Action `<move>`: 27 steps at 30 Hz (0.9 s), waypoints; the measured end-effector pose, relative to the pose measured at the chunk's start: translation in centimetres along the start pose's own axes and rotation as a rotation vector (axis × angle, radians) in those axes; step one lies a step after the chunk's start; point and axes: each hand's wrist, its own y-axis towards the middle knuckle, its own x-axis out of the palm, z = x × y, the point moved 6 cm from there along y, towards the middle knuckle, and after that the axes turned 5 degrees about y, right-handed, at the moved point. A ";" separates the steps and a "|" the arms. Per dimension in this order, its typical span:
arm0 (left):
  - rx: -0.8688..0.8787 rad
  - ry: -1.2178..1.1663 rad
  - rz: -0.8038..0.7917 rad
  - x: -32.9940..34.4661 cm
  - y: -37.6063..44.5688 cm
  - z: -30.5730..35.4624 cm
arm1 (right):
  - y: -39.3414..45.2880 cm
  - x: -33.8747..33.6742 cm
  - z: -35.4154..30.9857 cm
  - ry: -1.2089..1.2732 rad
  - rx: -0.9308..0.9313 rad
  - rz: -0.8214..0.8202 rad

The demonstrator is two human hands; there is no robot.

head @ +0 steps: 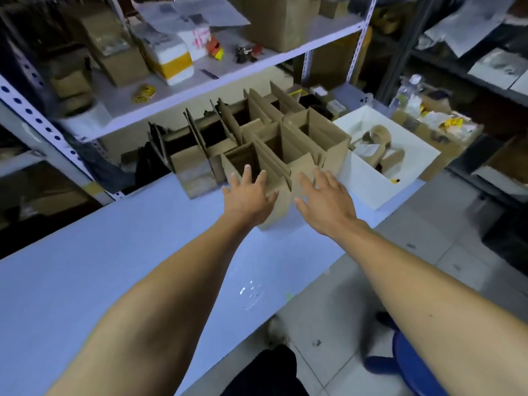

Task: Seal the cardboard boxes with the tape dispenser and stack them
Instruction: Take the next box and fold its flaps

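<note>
a bunch of brown cardboard boxes (285, 144) stand close together at the far end of a long pale blue table (114, 252), at about 12 o'clock from the person. they are all open on top, with their flaps sticking up, and you can see dark insides in some of them. the nearest box (274, 178) sits at the front of the bunch, with its near side facing the person.

both arms reach straight out over the table. the left hand (250, 195) is flat with its fingers spread wide, and it lies against the near side of the nearest box at about 11 o'clock. the right hand (325, 198) is at about 1 o'clock, also loose with fingers spread, just beside the same box. neither hand grasps anything.

a white bin (371, 178) with brown tape scraps sits at 2 o'clock, just beside the boxes.
</note>
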 end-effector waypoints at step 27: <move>-0.577 -0.240 -0.051 0.6 11.7 2.8 | 23.2 -1.6 1.9 0.141 -0.654 -0.144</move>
